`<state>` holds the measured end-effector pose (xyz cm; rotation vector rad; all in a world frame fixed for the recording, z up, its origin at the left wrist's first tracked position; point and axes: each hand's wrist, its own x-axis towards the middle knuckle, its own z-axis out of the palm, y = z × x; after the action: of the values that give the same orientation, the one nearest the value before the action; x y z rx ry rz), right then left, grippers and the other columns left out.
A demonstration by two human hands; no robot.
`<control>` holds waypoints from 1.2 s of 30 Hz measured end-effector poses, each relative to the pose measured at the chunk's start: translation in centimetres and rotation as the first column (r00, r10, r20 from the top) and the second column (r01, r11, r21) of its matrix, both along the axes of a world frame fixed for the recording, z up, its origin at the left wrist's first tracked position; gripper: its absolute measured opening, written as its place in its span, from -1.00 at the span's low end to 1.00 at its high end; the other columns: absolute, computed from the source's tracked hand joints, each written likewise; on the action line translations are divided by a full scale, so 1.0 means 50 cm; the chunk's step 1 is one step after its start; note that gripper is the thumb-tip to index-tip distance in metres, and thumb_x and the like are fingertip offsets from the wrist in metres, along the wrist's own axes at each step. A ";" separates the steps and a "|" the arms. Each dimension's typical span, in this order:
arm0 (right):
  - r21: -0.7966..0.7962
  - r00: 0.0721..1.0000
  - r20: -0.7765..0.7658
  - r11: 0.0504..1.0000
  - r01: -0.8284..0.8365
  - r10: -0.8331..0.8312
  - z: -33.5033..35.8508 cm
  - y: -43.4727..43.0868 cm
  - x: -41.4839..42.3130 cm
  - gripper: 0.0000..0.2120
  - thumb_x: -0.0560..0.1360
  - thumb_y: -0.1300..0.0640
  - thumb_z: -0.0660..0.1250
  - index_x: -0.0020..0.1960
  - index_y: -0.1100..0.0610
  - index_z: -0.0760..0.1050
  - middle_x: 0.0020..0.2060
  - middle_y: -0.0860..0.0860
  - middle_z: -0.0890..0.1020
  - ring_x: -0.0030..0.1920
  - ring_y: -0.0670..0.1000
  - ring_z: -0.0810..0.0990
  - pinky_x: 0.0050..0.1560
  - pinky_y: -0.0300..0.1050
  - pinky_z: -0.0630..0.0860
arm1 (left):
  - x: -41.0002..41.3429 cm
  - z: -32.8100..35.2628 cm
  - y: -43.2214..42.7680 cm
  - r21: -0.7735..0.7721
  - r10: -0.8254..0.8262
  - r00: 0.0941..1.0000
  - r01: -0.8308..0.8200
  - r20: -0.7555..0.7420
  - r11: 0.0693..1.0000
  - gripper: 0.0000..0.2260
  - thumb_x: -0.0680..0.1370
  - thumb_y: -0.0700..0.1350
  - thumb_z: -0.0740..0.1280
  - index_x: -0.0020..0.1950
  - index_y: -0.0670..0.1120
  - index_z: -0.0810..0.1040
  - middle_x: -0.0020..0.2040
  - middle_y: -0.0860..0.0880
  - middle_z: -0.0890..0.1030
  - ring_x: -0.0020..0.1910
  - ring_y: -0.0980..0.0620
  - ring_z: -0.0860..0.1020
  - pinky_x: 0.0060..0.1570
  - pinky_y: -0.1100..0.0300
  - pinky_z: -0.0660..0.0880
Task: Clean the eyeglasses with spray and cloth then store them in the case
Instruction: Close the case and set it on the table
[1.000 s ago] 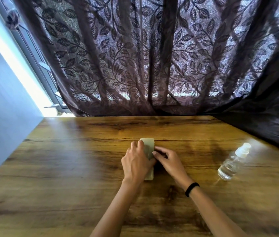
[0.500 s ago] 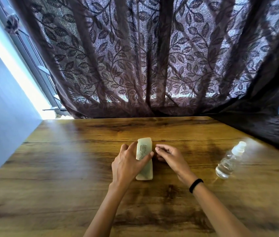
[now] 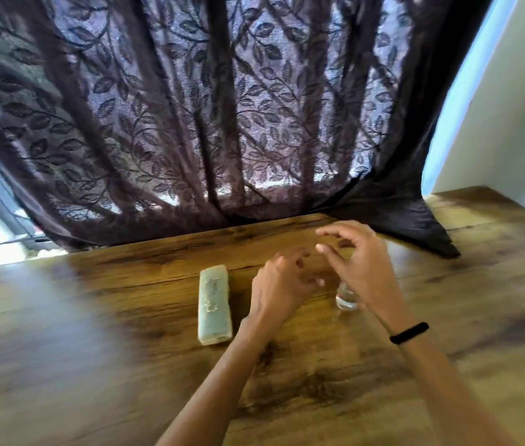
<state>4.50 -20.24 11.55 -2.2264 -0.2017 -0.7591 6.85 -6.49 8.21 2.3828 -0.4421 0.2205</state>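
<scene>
The case [image 3: 215, 305] lies shut and flat on the wooden table [image 3: 61, 365]; all positions below are given relative to it. No glasses or cloth are visible, so the glasses are presumably inside it.

The left hand [image 3: 279, 289] hovers just right of the case, fingers loosely curled, holding nothing. The right hand [image 3: 356, 262] is further right, fingers spread and half open, empty, poised above the spray bottle [image 3: 346, 297], of which only the clear base shows.

Hazards:
- The view is motion-blurred; a hasty grasp may tip the bottle.
- An uncapped or loosened nozzle may leak onto the table.
- The curtain [image 3: 393, 201] hem lies on the table behind the bottle and may snag the fingers.
</scene>
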 end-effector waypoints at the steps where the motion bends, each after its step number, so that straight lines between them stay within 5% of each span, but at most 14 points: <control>1: -0.030 0.998 0.007 0.998 0.056 -0.056 0.000 -0.019 -0.007 -0.81 0.35 0.28 0.45 -0.04 0.15 0.61 -0.11 0.00 0.61 -0.11 -0.06 0.50 -0.10 -0.44 0.39 | -0.001 -0.004 -0.023 0.004 -0.026 0.999 0.027 -0.019 1.000 -0.52 0.33 0.08 0.49 0.23 0.09 0.50 0.06 0.05 0.61 -0.06 0.03 0.58 -0.14 0.12 0.53; 10: -0.032 0.987 -0.078 0.990 0.138 -0.140 -0.021 -0.082 -0.028 -0.77 0.37 0.27 0.43 0.02 0.14 0.60 -0.04 0.03 0.63 0.01 0.03 0.54 0.12 0.02 0.49 | 0.010 -0.059 -0.112 0.111 -0.076 0.988 0.091 -0.135 0.990 -0.49 0.33 0.20 0.44 0.23 0.09 0.48 0.04 0.06 0.63 -0.03 0.02 0.59 -0.12 0.12 0.53; 15: -0.013 0.993 -0.086 0.997 0.074 -0.075 -0.018 -0.075 -0.018 -0.75 0.37 0.39 0.36 -0.01 0.14 0.61 -0.11 -0.02 0.61 -0.09 0.02 0.57 0.00 -0.06 0.55 | 0.008 -0.067 -0.118 0.086 -0.059 0.990 0.071 -0.131 0.994 -0.57 0.34 0.20 0.45 0.12 0.05 0.56 -0.14 0.08 0.64 -0.21 0.10 0.58 -0.27 0.21 0.50; 20: -0.033 0.994 -0.104 0.999 0.034 -0.037 -0.007 -0.063 -0.001 -0.77 0.38 0.40 0.36 -0.06 0.13 0.62 -0.15 -0.04 0.63 -0.20 -0.13 0.56 -0.14 -0.53 0.43 | 0.014 -0.066 -0.103 0.059 0.036 0.997 -0.033 -0.065 0.998 -0.68 0.32 0.16 0.46 -0.02 0.04 0.62 -0.24 0.08 0.66 -0.30 0.11 0.57 -0.34 0.22 0.50; 29: -0.010 0.976 -0.073 0.978 -0.206 0.205 0.057 0.084 0.133 -0.80 0.40 0.39 0.37 -0.03 0.19 0.61 -0.11 -0.01 0.64 -0.11 -0.12 0.57 -0.01 -0.37 0.49 | 0.118 -0.009 0.059 0.034 0.293 0.956 -0.294 0.020 0.955 -0.69 0.26 0.18 0.47 -0.11 0.04 0.64 -0.24 0.03 0.67 -0.25 0.01 0.60 -0.34 0.22 0.39; 36: 0.064 0.932 -0.163 0.946 -0.317 0.323 0.063 0.216 0.265 -0.79 0.40 0.43 0.33 -0.01 0.25 0.60 -0.05 0.11 0.67 -0.10 -0.08 0.58 -0.01 -0.37 0.48 | 0.198 -0.003 0.174 0.058 0.434 0.900 -0.432 -0.040 0.900 -0.82 0.26 0.13 0.48 -0.28 0.07 0.60 -0.45 0.07 0.49 -0.35 0.00 0.58 -0.47 0.24 0.29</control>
<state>17.74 -9.46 14.69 -2.1378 -0.4499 -0.3880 16.78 2.21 8.06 2.5013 0.1193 0.3495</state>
